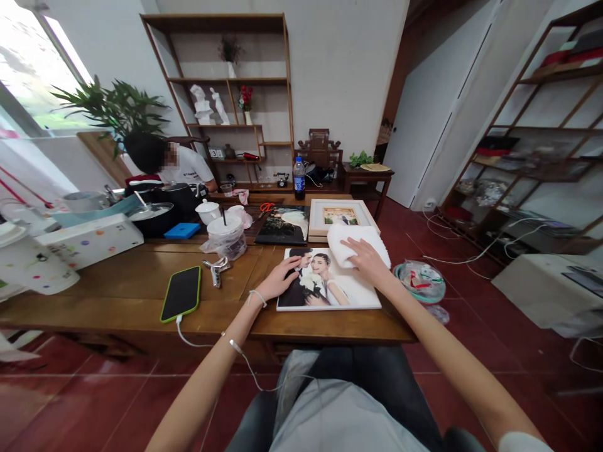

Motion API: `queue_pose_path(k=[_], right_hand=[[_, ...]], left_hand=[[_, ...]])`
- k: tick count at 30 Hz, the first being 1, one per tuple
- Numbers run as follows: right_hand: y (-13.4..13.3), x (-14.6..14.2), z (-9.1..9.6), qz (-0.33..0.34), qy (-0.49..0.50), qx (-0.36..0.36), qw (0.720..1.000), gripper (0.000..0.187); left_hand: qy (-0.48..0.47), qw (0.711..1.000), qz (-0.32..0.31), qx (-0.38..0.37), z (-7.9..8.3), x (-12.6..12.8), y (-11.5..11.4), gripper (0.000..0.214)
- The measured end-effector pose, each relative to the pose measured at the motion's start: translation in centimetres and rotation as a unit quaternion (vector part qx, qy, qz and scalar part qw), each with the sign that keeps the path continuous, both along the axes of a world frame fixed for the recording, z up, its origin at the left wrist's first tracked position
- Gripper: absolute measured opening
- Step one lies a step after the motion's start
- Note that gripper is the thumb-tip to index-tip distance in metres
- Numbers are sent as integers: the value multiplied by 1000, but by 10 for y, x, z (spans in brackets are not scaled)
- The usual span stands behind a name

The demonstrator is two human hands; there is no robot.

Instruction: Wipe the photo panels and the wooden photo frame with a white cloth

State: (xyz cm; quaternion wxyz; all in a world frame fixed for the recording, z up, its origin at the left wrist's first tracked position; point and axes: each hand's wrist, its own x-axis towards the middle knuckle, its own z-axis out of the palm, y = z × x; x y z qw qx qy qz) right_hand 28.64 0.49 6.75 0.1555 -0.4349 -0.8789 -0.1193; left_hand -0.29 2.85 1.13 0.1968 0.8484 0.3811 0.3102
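Note:
A wedding photo panel (346,285) lies face up near the front edge of the wooden table. My left hand (281,277) rests on its left edge, fingers stretched out and lying flat. A folded white cloth (338,242) is under the fingers of my right hand (365,256), at the panel's upper right. The cloth covers that corner, and my thumb's hold on it is partly hidden. Just behind stand a light-framed picture (372,213) and a dark photo panel (267,231), both lying on the table.
A charging phone (181,294), a silver clip-like tool (217,271) and a bagged cup (226,235) are on the left. Red scissors (267,206) and a cola bottle (299,179) stand farther back. A bin (419,282) is beside the table's right end. Another person (188,164) sits across the table.

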Motion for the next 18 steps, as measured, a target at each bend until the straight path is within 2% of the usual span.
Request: queue_pose_path(k=[3, 7, 10, 14, 18], right_hand=[[6, -7, -10, -21, -14, -54, 998, 43], [-3, -8, -17, -28, 0, -83, 996, 47], [-13, -8, -17, -26, -4, -94, 995, 46], [-30, -13, -13, -27, -7, -100, 995, 45], [-61, -19, -6, -16, -9, -114, 993, 43]], left_hand=[[-7, 1000, 4, 2, -1, 1, 0, 37], [-13, 999, 30, 5, -4, 6, -5, 38], [-3, 998, 57, 5, -4, 11, -13, 43], [10, 998, 58, 20, -3, 13, -19, 47], [13, 998, 60, 18, -4, 13, -17, 43]])
